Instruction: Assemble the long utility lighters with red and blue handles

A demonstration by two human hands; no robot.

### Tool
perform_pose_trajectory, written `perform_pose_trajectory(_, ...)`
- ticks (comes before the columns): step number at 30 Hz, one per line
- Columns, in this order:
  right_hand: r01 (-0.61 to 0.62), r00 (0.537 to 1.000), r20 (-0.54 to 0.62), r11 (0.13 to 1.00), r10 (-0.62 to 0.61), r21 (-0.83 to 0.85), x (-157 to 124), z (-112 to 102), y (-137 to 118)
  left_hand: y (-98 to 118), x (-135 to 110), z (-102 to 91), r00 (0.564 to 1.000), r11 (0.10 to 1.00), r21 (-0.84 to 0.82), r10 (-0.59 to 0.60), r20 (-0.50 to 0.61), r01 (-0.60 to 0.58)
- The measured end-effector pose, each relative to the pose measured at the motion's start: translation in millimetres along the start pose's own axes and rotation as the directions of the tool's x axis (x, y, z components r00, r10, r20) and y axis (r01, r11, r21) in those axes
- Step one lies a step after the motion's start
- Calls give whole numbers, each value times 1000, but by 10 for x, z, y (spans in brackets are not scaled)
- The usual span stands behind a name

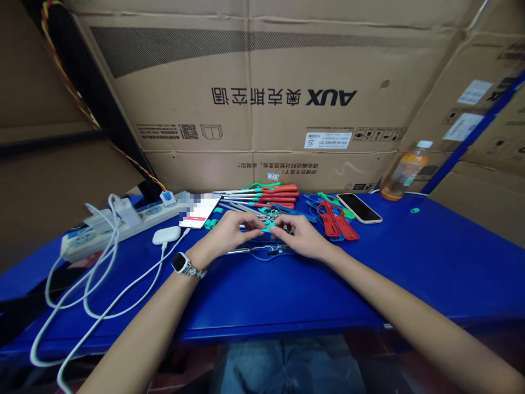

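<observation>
My left hand [233, 232] and my right hand [301, 235] meet at the middle of the blue table [410, 262], fingertips pinched together on a small teal plastic piece [268, 226]. The left wrist wears a watch [180, 264]. Under the hands lie a thin metal rod and blue plastic parts [266, 253]. Just behind the hands lies a row of screwdrivers [262, 196] with red and green handles. Red plastic handles [338, 221] lie to the right of my right hand.
A black phone [359, 208] and an orange drink bottle [404, 172] sit at the back right. At the left are a power strip [118, 221], white cables [102, 279], a white charger [166, 235] and a lit phone [199, 212]. Cardboard boxes [262, 98] wall the back.
</observation>
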State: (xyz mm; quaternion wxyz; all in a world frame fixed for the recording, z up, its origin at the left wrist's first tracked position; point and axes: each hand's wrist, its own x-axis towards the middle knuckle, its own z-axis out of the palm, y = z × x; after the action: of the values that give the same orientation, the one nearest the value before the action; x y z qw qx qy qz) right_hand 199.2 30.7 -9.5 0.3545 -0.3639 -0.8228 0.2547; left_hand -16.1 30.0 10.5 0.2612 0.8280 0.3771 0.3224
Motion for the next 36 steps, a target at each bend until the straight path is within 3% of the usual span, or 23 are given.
perform_pose_trajectory(4,8,999,-31,999,-7,36,-4,15,31,1,-10,-29,1000,1000,12,1,-2,-1)
perform_pose_trajectory(9,166,983,-68,984,-170,-65,-14,-4,54,-30,-3,-21,994,982,-162,-94,59,102)
perform_pose_trajectory(12,169,980,-94,982,-176,-81,-9,-9,35,-12,-8,-1,997,979,-189,-71,42,78)
perform_pose_trajectory(17,-25,1000,-7,995,26,93,-12,-3,-20,8,-15,1,980,984,55,176,-94,-171)
perform_pose_trajectory(20,-74,997,37,988,69,133,-15,13,-49,-11,-22,-10,931,919,203,358,-76,-337)
perform_pose_trajectory(22,-88,995,60,986,80,142,-11,31,-58,-13,-34,-15,915,883,280,402,-42,-375)
perform_pose_trajectory(25,-89,993,89,990,80,106,-12,46,-54,-3,-58,-19,936,867,365,350,41,-341)
perform_pose_trajectory(28,39,997,69,995,-33,-95,-69,5,-36,-10,-80,-31,964,890,370,250,94,-267)
perform_pose_trajectory(30,197,980,70,937,-184,-290,-154,-52,-18,-22,-93,-44,980,923,332,166,107,-193)
perform_pose_trajectory(32,335,942,142,838,-304,-431,-258,-108,2,-24,-106,-53,989,953,285,72,128,-106)
perform_pose_trajectory(36,439,899,253,744,-359,-503,-399,-137,40,19,-125,-40,979,978,207,-63,192,22)
